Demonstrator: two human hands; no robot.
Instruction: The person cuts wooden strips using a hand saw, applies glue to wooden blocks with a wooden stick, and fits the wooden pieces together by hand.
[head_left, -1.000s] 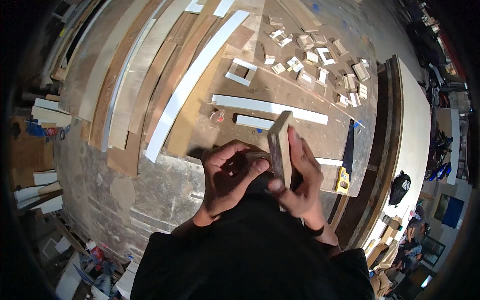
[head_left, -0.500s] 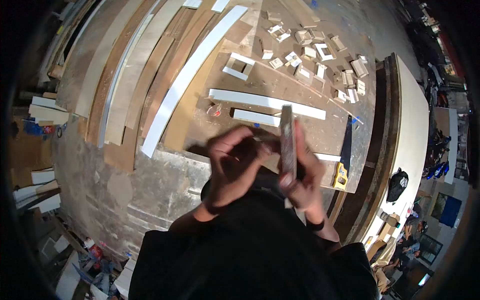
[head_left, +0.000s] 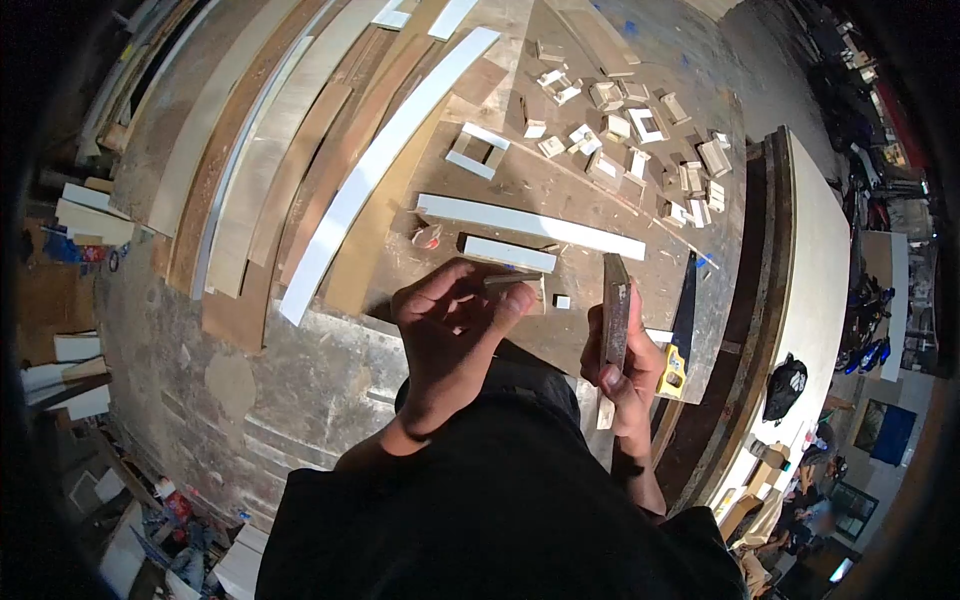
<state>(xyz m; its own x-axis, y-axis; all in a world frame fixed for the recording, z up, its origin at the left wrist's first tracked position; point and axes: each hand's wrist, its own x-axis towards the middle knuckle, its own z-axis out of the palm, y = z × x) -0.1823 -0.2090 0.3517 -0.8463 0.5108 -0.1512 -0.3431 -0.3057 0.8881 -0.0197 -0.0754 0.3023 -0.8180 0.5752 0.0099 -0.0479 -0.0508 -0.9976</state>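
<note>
The left hand pinches a small wooden piece between thumb and fingers, above the near part of the table. To its right, the right hand has its fingers closed round a wooden block, held upright. A yellow-handled handsaw lies just right of that hand; a long white strip lies farther off, beyond both hands.
</note>
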